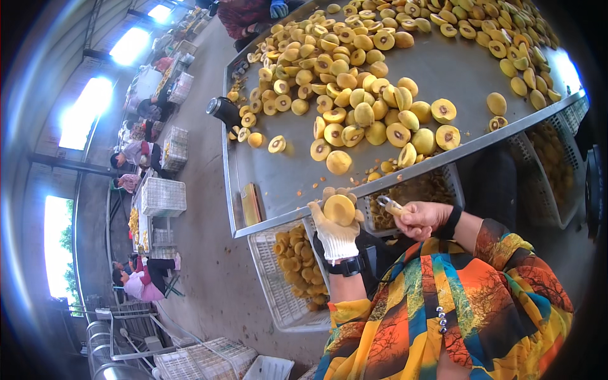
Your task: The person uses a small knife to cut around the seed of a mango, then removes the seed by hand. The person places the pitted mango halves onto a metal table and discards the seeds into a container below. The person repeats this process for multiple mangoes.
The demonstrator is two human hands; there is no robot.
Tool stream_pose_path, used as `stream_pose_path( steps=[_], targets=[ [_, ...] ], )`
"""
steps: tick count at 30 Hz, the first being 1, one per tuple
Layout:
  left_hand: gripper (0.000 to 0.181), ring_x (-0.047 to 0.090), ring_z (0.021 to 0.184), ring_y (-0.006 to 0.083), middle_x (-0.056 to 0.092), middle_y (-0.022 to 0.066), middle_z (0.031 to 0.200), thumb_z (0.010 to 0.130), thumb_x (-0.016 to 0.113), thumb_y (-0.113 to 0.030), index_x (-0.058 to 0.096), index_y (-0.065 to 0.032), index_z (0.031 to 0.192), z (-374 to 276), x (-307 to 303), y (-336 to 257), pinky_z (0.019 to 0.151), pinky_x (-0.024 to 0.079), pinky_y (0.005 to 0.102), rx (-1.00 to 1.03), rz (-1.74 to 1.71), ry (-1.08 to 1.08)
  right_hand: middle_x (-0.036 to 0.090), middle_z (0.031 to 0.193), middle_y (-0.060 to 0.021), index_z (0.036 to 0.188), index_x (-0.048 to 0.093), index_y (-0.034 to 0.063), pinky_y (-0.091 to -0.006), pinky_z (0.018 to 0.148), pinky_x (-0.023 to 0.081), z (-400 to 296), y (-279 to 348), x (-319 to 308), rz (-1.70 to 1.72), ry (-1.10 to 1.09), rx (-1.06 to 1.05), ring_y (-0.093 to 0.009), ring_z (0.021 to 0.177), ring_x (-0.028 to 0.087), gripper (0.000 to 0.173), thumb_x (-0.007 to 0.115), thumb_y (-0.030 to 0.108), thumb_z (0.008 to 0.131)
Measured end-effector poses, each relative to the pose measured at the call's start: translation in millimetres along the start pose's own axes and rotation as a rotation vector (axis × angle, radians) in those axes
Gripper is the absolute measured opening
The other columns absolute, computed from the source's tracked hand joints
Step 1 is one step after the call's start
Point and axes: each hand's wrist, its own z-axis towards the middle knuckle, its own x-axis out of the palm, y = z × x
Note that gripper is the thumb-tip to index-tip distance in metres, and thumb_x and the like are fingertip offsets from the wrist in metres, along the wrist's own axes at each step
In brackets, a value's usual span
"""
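My left hand [336,232], in a pale knitted work glove, holds a halved yellow peach [339,210] at the table's near edge. The half's round, pale face is turned up and shows no stone. To its right, my bare right hand [419,219] grips the handle of a pitting tool with a metal loop [383,201] at its end. The loop points towards the peach half but stays apart from it. Beyond both hands, many halved peaches [363,114] lie heaped on the metal-topped table [280,185], several with stones showing in their cut faces.
A white plastic crate [270,289] with peach halves stands below my left hand. Another crate [458,187] holds brownish pieces under the rim; a third [546,199] is at right. A black flask [223,110] and a flat gold case [251,204] are at the table's left. People work farther left.
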Motion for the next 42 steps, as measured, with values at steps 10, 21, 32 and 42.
stream_pose_path(
  steps=[10,21,32,42],
  targets=[
    [0.031,0.064,0.085,0.0265,0.066,0.0158,0.094,0.086,0.063,-0.02,0.062,0.0025,0.107,3.4,-139.2,-89.7,0.078,0.05,0.0314,0.873,1.158,-0.693,0.063,0.082,-0.0256,0.086,0.064,-0.0048,-0.0436,0.075,0.049,-15.7,-40.7,-28.7,-1.529,-0.487,0.323,-0.041,0.081,0.062,0.046,0.067,0.04,0.076],
    [0.059,0.055,0.106,0.0356,0.049,0.0172,0.12,0.072,0.074,-0.026,0.051,-0.0181,0.125,108.2,39.0,13.2,0.087,0.048,0.0441,0.488,2.127,-0.152,0.061,0.075,-0.0257,0.087,0.055,-0.0029,-0.0453,0.069,0.049,-11.1,-26.4,-4.0,-1.455,-0.728,0.127,-0.042,0.076,0.061,0.045,0.066,0.04,0.079],
    [0.063,0.065,0.079,0.0326,0.062,0.0167,0.098,0.079,0.061,-0.058,0.05,-0.0099,0.118,55.7,6.6,6.6,0.049,0.053,0.0359,0.03,0.079,0.268,0.056,0.066,-0.0257,0.085,0.05,-0.0012,-0.0486,0.058,0.044,8.6,20.1,40.9,-1.208,-0.873,-0.32,-0.044,0.066,0.057,0.04,0.047,0.037,0.094],
    [0.064,0.061,0.086,0.0279,0.061,0.0138,0.101,0.078,0.063,-0.057,0.051,-0.0106,0.12,18.8,15.4,47.9,0.077,0.052,0.0391,0.09,0.099,0.281,0.056,0.065,-0.0253,0.087,0.048,-0.001,-0.0508,0.058,0.045,36.0,12.4,44.5,-1.239,-0.99,-0.336,-0.044,0.065,0.057,0.039,0.044,0.037,0.095]
  ],
)
